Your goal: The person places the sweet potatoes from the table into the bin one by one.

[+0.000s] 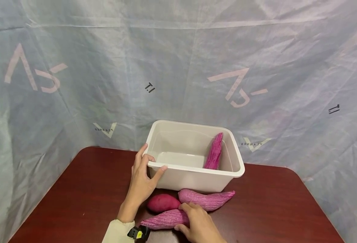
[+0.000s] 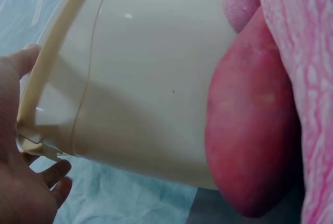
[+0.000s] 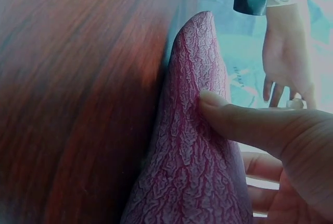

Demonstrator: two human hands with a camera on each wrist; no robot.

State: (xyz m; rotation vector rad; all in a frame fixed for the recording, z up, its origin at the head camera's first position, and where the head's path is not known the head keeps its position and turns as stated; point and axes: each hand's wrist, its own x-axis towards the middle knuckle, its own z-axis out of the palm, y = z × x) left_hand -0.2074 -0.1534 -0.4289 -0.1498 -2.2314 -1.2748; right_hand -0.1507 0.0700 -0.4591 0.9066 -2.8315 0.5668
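Note:
At its near left corner, my left hand [image 1: 142, 184] grips the rim of a white plastic bin [image 1: 184, 179]. My right hand [image 1: 201, 222] holds a long, wrinkled purple sweet potato [image 1: 166, 219] lying in front of the bin. In the right wrist view, the thumb presses the side of this wrinkled sweet potato [image 3: 187, 156] near its tapered end, fingers on the far side. A smooth red sweet potato [image 1: 163, 203] lies just behind it, large in the left wrist view too. Another wrinkled purple sweet potato [image 1: 208, 200] rests along the bin's front wall.
Inside the bin, one wrinkled purple sweet potato [image 1: 214, 153] leans against the right wall. Everything stands on a dark red wooden table [image 1: 272, 199] with rounded back corners. A grey printed cloth [image 1: 178, 60] hangs close behind the table and along its sides.

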